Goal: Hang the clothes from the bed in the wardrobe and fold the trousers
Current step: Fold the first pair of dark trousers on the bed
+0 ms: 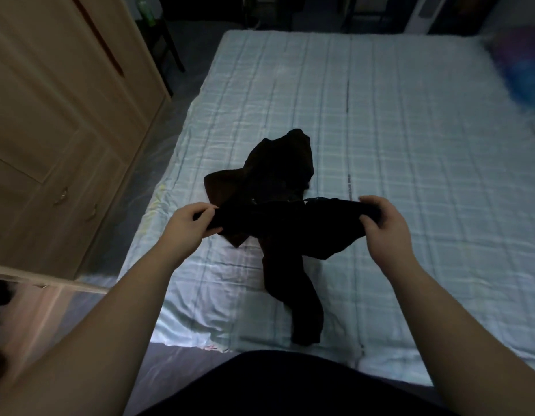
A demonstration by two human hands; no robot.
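Observation:
A pair of black trousers (293,232) is held up over the bed (410,175), which has a pale blue checked sheet. My left hand (191,223) grips the waistband at its left end and my right hand (383,220) grips it at the right end. The trouser legs hang down and trail on the sheet toward me. A second dark garment (275,166) lies crumpled on the bed just beyond the trousers. The light wooden wardrobe (65,115) stands to the left with its doors closed.
A strip of floor runs between the wardrobe and the bed. A blue and purple pillow (518,64) lies at the far right of the bed. A dark chair (164,40) stands beyond the wardrobe. A wooden ledge (50,280) juts in at my left.

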